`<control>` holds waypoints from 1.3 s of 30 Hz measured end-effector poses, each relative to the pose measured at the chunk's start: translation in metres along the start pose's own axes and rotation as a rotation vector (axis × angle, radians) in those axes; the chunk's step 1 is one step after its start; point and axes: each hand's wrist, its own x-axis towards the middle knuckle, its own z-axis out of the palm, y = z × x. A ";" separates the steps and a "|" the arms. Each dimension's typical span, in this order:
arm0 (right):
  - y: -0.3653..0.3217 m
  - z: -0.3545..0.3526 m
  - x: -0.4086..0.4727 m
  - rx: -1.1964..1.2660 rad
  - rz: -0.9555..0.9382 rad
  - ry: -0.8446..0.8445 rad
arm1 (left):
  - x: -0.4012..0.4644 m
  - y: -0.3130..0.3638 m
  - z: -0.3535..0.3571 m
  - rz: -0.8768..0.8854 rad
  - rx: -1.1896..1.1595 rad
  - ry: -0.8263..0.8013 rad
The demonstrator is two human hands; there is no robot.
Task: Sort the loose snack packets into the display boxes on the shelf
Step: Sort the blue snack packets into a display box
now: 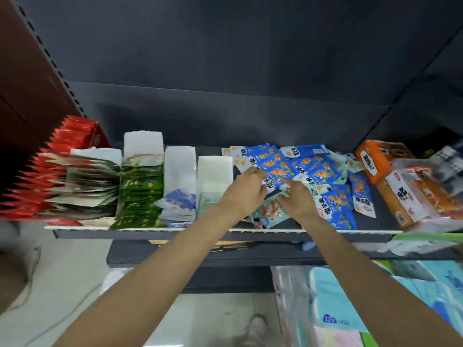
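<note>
Both bare arms reach forward, wrists close together. The left hand has curled fingers; the right hand points its forefinger.

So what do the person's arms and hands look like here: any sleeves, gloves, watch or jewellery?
Both forearms are bare right up to the frame edge, with no sleeves in view. The left hand and right hand wear no gloves, and no watch, bracelet or ring shows on the visible sides. Motion blur hides finer detail.

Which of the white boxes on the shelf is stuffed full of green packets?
The tallest white box, second from the left, has green packets in a row. The box left of it holds greyish ones, and the two on its right have only a few pale packets at the front.
</note>
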 end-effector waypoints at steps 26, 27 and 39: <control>0.035 -0.042 0.092 -0.039 -0.395 0.027 | 0.088 0.017 0.042 -0.217 0.022 0.369; 0.030 -0.044 0.090 0.043 -0.388 -0.006 | 0.083 0.020 0.033 -0.211 -0.032 0.419; -0.106 -0.026 0.014 0.527 -0.508 -0.133 | -0.021 -0.023 -0.090 0.038 0.047 0.653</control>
